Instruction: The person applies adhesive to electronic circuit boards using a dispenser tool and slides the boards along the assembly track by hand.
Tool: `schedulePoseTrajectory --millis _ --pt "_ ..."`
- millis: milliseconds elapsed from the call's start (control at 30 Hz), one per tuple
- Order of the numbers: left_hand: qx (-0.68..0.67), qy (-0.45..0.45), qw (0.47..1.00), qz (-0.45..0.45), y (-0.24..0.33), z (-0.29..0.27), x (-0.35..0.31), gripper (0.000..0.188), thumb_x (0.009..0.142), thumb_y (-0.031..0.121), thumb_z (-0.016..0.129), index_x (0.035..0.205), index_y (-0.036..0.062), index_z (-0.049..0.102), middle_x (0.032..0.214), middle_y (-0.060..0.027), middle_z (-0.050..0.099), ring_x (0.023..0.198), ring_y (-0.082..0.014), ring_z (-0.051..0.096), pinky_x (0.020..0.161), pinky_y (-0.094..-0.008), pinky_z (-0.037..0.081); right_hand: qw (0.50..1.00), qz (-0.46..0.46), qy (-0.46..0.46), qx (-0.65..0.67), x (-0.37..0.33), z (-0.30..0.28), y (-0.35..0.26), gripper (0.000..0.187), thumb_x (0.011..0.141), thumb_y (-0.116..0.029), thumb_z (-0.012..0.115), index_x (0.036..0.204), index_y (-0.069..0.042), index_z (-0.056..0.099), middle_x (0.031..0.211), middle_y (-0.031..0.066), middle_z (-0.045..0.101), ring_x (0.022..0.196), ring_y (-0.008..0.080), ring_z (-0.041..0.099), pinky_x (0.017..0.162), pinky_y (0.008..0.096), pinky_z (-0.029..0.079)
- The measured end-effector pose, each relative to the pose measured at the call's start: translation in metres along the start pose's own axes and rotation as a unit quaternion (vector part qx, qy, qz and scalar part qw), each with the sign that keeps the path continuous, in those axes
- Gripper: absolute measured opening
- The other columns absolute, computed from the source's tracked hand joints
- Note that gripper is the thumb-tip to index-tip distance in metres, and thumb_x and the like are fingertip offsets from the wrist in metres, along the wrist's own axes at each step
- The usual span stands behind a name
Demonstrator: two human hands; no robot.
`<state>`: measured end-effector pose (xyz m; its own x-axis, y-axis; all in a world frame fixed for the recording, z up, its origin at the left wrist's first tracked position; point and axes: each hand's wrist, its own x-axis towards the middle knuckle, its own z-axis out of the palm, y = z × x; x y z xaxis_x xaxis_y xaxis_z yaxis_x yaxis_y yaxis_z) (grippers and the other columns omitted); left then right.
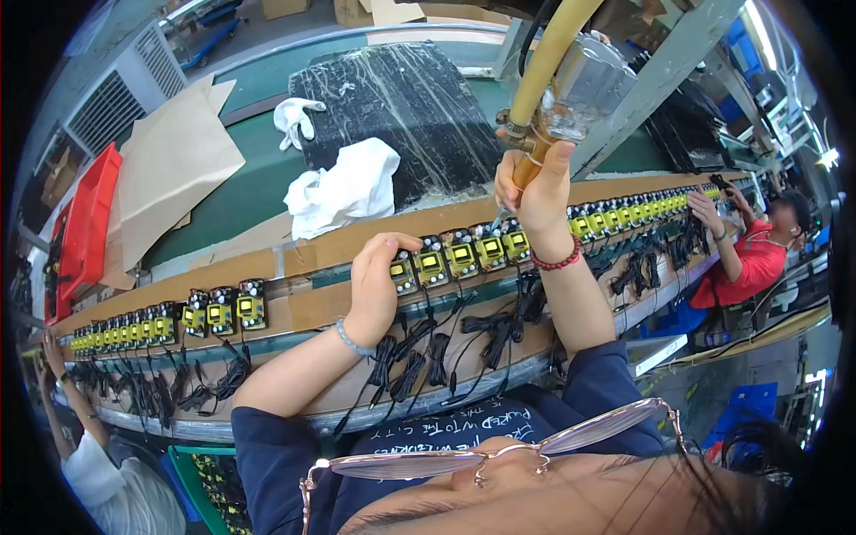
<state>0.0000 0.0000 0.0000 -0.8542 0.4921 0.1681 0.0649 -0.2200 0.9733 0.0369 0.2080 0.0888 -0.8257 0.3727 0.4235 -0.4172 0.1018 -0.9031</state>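
Note:
A long row of small power-supply circuit boards (462, 256) with yellow transformers runs along a cardboard-covered bench, black cables hanging on the near side. My left hand (374, 278) is closed around the left end of the middle group, its fingers along the board's far edge. Upright in my right hand (541, 192) is a glue dispenser (530, 168), joined to a thick yellow hose (562, 45) from above. Its narrow tip points down at the boards just left of my wrist; whether it touches one I cannot tell.
White cloth (343, 189) and a glove (294, 122) lie beyond the row by a streaked black sheet (392, 107). A red tray (89, 234) stands far left. Bundled cables (486, 337) hang nearby. Co-workers handle boards at both ends; one wears a red shirt (753, 259).

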Motion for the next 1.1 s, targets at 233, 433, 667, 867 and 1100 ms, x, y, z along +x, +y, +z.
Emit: schedulePoseTrajectory --millis 233,433,667,867,1100 --pt "-0.021 -0.009 1.0 -0.013 -0.011 0.019 0.012 0.034 0.091 0.016 0.037 0.079 -0.0045 0.061 0.088 -0.013 0.062 0.09 -0.0225 0.055 0.085 -0.0306 0.038 1.0 0.006 -0.017 -0.008 0.002 0.013 -0.013 0.094 0.076 -0.082 0.018 0.102 0.003 0.049 0.045 -0.0006 0.036 0.036 0.0095 0.034 0.038 0.0241 0.031" --pt "-0.04 -0.021 0.999 0.012 -0.015 0.02 0.012 0.035 0.092 0.017 0.036 0.081 -0.005 0.061 0.087 -0.0126 0.062 0.087 -0.0214 0.056 0.084 -0.0302 0.04 1.0 0.018 -0.002 -0.012 -0.006 0.028 0.007 0.093 0.077 -0.082 0.02 0.105 0.003 0.047 0.046 -0.0006 0.036 0.036 0.0099 0.032 0.039 0.024 0.029" --pt "-0.043 -0.033 0.999 0.002 -0.012 0.017 0.01 0.037 0.092 0.018 0.034 0.083 -0.0063 0.06 0.089 -0.0138 0.062 0.088 -0.0201 0.056 0.085 -0.0299 0.04 1.0 0.027 0.003 0.003 0.0 0.031 0.015 0.075 0.077 -0.08 0.025 0.085 -0.007 0.043 0.046 0.0035 0.037 0.035 0.0127 0.035 0.037 0.0258 0.032" --pt "-0.013 -0.034 0.999 0.017 -0.014 0.018 0.008 0.039 0.093 0.019 0.032 0.084 -0.007 0.06 0.09 -0.0149 0.063 0.089 -0.0208 0.057 0.087 -0.0305 0.041 1.0 0.025 0.01 -0.002 -0.002 0.027 0.012 0.075 0.077 -0.08 0.025 0.085 -0.008 0.044 0.047 0.0034 0.037 0.035 0.0124 0.035 0.038 0.0258 0.032" --pt "-0.05 -0.03 0.998 0.005 -0.013 0.02 0.007 0.035 0.092 0.016 0.036 0.082 -0.005 0.061 0.089 -0.013 0.061 0.088 -0.0205 0.053 0.085 -0.0298 0.038 1.0 0.013 0.011 0.022 0.001 0.025 0.01 0.072 0.085 -0.072 0.027 0.078 -0.002 0.045 0.047 0.0023 0.041 0.038 0.0096 0.039 0.038 0.023 0.033"
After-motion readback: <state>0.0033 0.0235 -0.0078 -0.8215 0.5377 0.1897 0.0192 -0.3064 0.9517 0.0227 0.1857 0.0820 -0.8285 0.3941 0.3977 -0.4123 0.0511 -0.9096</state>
